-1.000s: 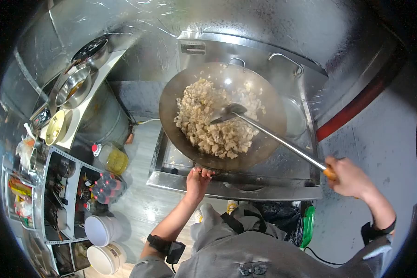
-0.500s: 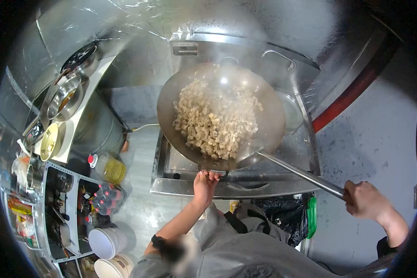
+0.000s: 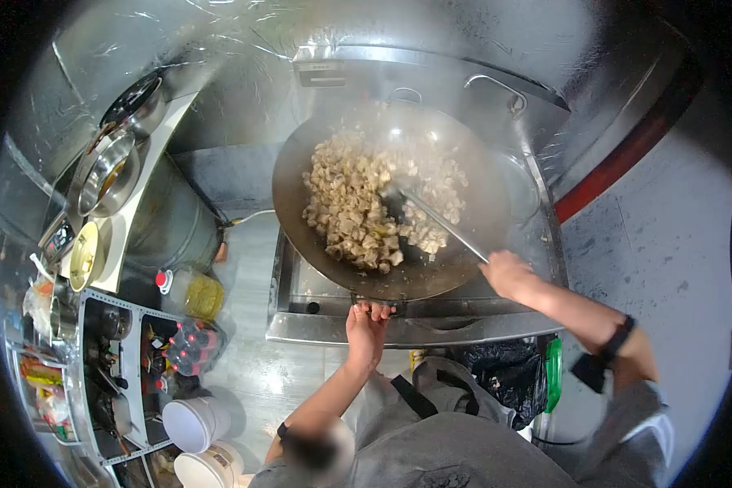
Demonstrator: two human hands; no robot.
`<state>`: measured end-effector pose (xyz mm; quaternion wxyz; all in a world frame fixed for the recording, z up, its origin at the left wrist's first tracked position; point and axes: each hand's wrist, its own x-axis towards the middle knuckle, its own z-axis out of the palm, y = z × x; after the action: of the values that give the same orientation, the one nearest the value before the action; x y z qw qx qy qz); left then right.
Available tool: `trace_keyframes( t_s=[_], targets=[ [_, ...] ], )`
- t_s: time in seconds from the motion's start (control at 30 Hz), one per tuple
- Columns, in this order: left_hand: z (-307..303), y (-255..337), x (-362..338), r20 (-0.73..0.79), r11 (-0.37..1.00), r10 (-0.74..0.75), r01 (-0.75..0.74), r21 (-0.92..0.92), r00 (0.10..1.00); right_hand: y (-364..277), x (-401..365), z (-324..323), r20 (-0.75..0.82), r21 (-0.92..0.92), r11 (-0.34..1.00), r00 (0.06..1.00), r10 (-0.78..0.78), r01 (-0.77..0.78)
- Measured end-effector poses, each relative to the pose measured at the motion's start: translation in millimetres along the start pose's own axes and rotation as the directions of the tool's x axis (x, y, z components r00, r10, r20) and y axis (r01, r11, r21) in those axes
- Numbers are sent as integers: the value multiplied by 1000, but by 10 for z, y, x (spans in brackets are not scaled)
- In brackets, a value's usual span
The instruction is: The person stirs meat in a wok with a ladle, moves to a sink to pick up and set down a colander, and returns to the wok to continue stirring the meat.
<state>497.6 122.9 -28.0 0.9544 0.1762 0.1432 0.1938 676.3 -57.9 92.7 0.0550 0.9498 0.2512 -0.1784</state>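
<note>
Left hand (image 3: 368, 329) gripping the wok (image 3: 301, 236) by its near edge, right hand (image 3: 510, 276) clamped on the spatula (image 3: 445, 221), the chopped food (image 3: 340, 191) beyond both would turn best with full scoops from underneath — the wok held steady.

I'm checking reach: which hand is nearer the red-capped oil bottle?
Left. The left hand, at the wok's near edge, is right of the oil bottle; the right hand, on the spatula, farther right.

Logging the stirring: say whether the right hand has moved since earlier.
Yes: the right hand moved leftward, from right of the stove to over it.
</note>
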Motion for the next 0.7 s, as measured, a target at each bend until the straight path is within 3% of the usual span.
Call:
trace_keyframes(
  t_s=[0.07, 0.1, 0.13, 0.17, 0.23, 0.3, 0.47, 0.53, 0.57, 0.6, 0.63, 0.67, 0.7],
  targets=[
    [22, 38, 5, 9, 1000, -20, 20, 17, 1000, -16, 288, 61, -84, -3, 1000, 996, -7, 7],
    [33, 63, 15, 21, 1000, -13, 13, 21, 1000, -56, 356, -56, 51, 274, 956, 994, 91, -102],
    [39, 88, 12, -1, 998, -44, 44, 47, 999, -52, 408, -172, 205, 506, 833, 969, 138, -225],
    [37, 92, -1, -35, 995, -72, 75, 70, 997, 45, 395, -261, 197, 502, 839, 972, 127, -211],
    [39, 94, 3, -54, 995, -51, 56, 83, 997, 348, 289, -435, 447, 825, 415, 892, -67, -382],
    [57, 74, -3, -78, 996, -41, 47, 81, 996, 633, -36, -704, 432, 786, 532, 896, -107, -315],
    [-31, -2, 13, -67, 1000, -3, 5, 31, 998, 982, -918, -1310, 385, 663, 676, 921, 60, -322],
    [51, -4, 11, -119, 999, -2, 8, 47, 993, 1080, -1083, -1425, 171, 388, 909, 981, 93, -153],
    [61, -16, 12, -119, 999, 3, 2, 45, 993, 1168, -1129, -1394, 168, 385, 911, 982, 89, -148],
    [59, -15, 5, -119, 999, 4, 0, 39, 993, 1261, -1180, -1359, -8, 133, 991, 1000, 24, -23],
    [64, -13, 11, -117, 1000, 6, -3, 31, 993, 1307, -1201, -1373, -162, -148, 987, 983, -87, 63],
    [69, -20, 6, -127, 1000, 8, -6, 23, 992, 1317, -1241, -1432, -135, -107, 994, 991, 21, -35],
    [73, -30, 2, -128, 1000, 11, -9, 17, 992, 1353, -1288, -1493, -135, -114, 993, 991, 18, -33]
  ],
)
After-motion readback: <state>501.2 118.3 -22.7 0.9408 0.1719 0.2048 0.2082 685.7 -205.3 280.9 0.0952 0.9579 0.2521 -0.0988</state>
